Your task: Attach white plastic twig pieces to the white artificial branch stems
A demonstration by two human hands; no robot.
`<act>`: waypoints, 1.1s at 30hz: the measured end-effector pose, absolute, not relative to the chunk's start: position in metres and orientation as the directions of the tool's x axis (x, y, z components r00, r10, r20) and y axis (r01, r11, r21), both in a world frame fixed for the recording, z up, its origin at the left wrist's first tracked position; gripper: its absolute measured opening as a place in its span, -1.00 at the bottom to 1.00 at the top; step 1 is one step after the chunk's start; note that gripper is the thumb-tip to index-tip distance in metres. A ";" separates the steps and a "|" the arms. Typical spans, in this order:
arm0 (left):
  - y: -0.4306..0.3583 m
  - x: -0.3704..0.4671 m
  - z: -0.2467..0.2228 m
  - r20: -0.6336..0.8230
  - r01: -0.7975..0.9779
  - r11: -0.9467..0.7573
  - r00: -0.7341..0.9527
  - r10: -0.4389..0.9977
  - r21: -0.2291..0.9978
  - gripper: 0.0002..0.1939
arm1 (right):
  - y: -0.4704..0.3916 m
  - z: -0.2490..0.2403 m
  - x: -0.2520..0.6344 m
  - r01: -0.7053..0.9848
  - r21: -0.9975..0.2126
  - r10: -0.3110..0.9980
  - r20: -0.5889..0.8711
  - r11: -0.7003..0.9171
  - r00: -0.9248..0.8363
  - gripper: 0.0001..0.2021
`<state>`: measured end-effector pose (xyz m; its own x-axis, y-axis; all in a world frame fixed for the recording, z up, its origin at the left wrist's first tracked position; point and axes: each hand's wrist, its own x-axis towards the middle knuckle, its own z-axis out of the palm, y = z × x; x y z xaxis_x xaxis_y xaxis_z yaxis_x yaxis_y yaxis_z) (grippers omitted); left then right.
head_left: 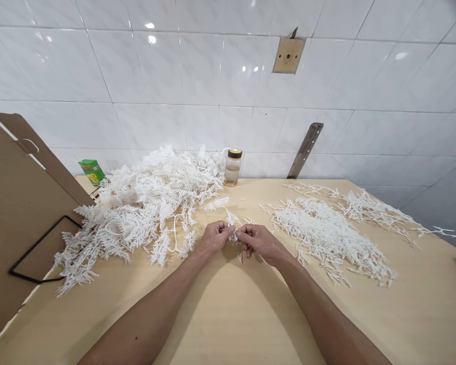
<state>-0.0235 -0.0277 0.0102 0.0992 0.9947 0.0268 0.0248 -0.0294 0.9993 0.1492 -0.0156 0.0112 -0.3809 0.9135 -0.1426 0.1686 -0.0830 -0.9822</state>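
Observation:
Near the middle of the table, my left hand (215, 235) is closed in a pinch on a white plastic-looking branch (230, 215), whose feathery tip rises above the fingers. My right hand (259, 241) meets it from the other side, thumb and finger pinched on the same branch. The exact spot they grip is partly covered by the fingers. Left of my hands lies a large heap of white feathery branches (152, 187). To the right is a flatter pile of thin white sprigs (327, 235). A few loose white bits lie around my hands.
A capped bottle of liquid (232, 170) stands by the tiled wall. A green box (92, 172) sits behind the heap. Cardboard (26, 203) and a black wire frame (38, 253) border the left side. Bare white stems (383, 213) lie far right; a metal bracket (306, 150) leans there.

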 end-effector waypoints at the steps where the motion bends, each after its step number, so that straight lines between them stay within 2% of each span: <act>1: -0.028 -0.023 0.010 0.023 0.023 -0.025 0.097 0.995 0.999 -0.59 | -0.015 0.010 0.150 0.193 -0.978 0.917 -0.148 -0.079 -0.370 -0.69; 5: -0.029 -0.023 0.009 0.025 0.050 -0.030 0.093 0.995 0.998 -0.62 | -0.016 0.011 0.151 0.280 -0.958 0.929 -0.157 -0.061 -0.335 -0.80; 9: -0.032 -0.021 0.010 0.096 0.121 -0.103 0.061 0.993 0.987 -0.64 | -0.018 0.017 0.147 0.383 -0.922 0.933 -0.192 -0.064 -0.305 -0.91; 13: -0.034 -0.020 0.009 0.135 0.119 -0.143 0.074 0.988 0.982 -0.63 | -0.019 0.018 0.138 0.480 -0.874 0.938 -0.226 -0.075 -0.264 -0.97; 15: -0.035 -0.021 0.009 0.143 0.096 -0.151 0.086 0.986 0.984 -0.61 | -0.018 0.016 0.137 0.567 -0.823 0.968 -0.146 -0.004 -0.205 -0.96; 19: -0.035 -0.023 0.010 0.125 0.025 -0.127 0.061 0.990 0.992 -0.58 | -0.013 0.014 0.149 0.741 -0.644 0.976 0.204 0.190 -0.072 -0.91; 20: -0.034 -0.023 0.010 0.114 0.007 -0.114 0.059 0.992 0.993 -0.57 | -0.012 0.015 0.153 0.727 -0.663 0.975 0.217 0.181 -0.045 -0.93; 22: -0.032 -0.023 0.009 0.091 -0.036 -0.089 0.056 0.994 0.995 -0.55 | -0.011 0.017 0.159 0.609 -0.785 0.992 0.123 0.113 -0.025 -0.94; 25: -0.028 -0.023 0.006 0.049 -0.110 -0.044 0.041 0.998 0.993 -0.54 | -0.012 0.018 0.161 0.393 -0.919 0.993 -0.008 0.040 -0.119 -0.90; 29: -0.025 -0.022 0.005 0.007 -0.199 0.000 0.036 0.999 0.980 -0.54 | -0.011 0.011 0.157 0.236 -0.971 0.977 -0.008 0.043 -0.211 -0.84; 33: -0.027 -0.022 0.010 -0.046 -0.237 0.056 0.044 0.998 0.970 -0.54 | -0.012 0.008 0.155 0.144 -0.989 0.957 -0.010 0.033 -0.288 -0.68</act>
<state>-0.0217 -0.0274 0.0098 0.0437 0.9980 -0.0465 -0.2366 0.0555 0.9700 0.1553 -0.0118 0.0082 -0.2884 0.9575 -0.0097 0.1438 0.0333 -0.9890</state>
